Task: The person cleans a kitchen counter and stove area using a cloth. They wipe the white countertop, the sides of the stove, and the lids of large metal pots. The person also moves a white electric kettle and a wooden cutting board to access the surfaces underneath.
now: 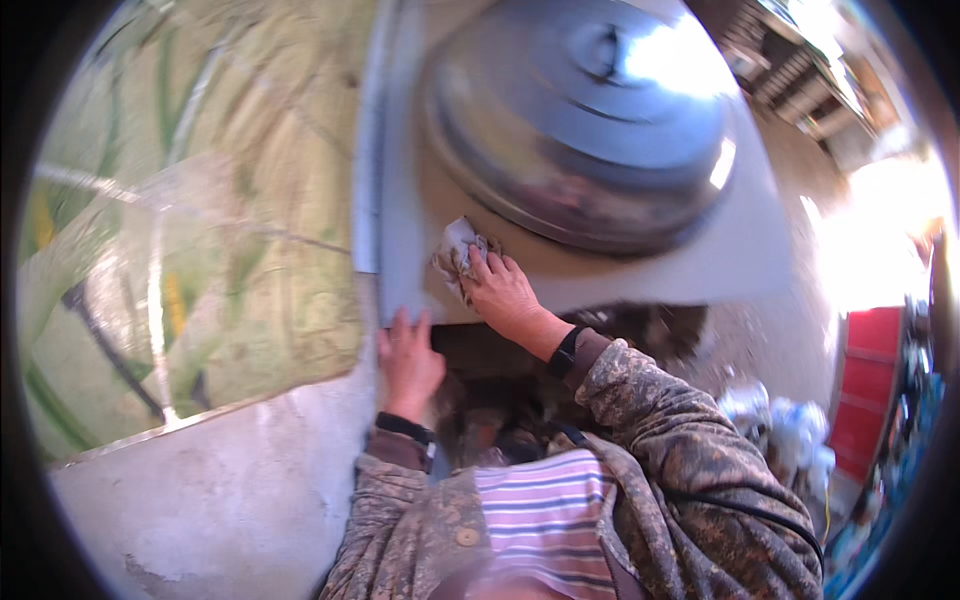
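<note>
My right hand (504, 291) presses a crumpled whitish cloth or paper wad (456, 256) with brownish stains against a pale flat surface (712, 277). Its fingers lie on the wad, just below the rim of a large domed metal lid (555, 142). The lid is shiny, with stepped rings and a dark handle on top. My left hand (411, 360) rests at the near left corner of the same surface, fingers apart, holding nothing that shows. What lies under the lid is hidden.
A wall with a green and yellow patterned covering (247, 262) rises close on the left. Bagged clear plastic items (799, 431) stand on the floor at right, near a red panel (866, 390). Slatted crates or shelves (787, 67) are at the upper right. Dark clutter lies below the surface's near edge.
</note>
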Motion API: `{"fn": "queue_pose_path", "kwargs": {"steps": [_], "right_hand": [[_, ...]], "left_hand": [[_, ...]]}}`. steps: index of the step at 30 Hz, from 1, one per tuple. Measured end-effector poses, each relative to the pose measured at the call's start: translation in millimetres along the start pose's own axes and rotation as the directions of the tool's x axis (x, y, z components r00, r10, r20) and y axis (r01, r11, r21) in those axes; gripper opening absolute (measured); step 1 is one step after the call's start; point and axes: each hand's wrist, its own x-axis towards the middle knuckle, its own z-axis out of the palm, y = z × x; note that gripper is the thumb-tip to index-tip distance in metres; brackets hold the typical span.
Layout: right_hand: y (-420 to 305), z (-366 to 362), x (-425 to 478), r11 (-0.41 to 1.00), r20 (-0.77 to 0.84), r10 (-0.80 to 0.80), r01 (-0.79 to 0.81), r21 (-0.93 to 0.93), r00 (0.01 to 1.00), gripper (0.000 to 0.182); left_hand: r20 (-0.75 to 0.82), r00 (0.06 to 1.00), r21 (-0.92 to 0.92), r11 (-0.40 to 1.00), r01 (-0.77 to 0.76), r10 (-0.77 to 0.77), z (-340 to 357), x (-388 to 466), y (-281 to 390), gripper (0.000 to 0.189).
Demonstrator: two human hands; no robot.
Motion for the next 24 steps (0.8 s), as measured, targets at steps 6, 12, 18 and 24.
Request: {"fn": "queue_pose_path", "kwargs": {"steps": [6, 12, 18, 24], "right_hand": [[121.5, -27.0, -159.6, 0.920, -0.105, 0.391, -0.392, 0.017, 0.914, 0.024], [300.0, -35.7, -289.9, 0.582, -0.259, 0.722, -0.766, -0.275, 0.642, 0.018], [314.6, -96.2, -257.5, 0.648, -0.326, 0.708, -0.760, -0.050, 0.626, 0.017], [279.8, -45.1, -310.9, 0.959, -0.295, 0.278, -0.247, 0.138, 0.914, 0.014]], "left_hand": [[-0.025, 0.997, -0.276, 0.959, 0.059, -0.069, -22.1, -41.4, 55.1, 0.062], [0.028, 0.991, -0.412, 0.905, -0.104, 0.127, -40.8, -61.1, 131.2, 0.058], [0.049, 0.986, -0.489, 0.864, -0.117, 0.162, -26.6, -76.1, 219.4, 0.055], [0.006, 0.973, -0.395, 0.895, -0.208, 0.229, -5.2, -56.4, 380.5, 0.060]]}}
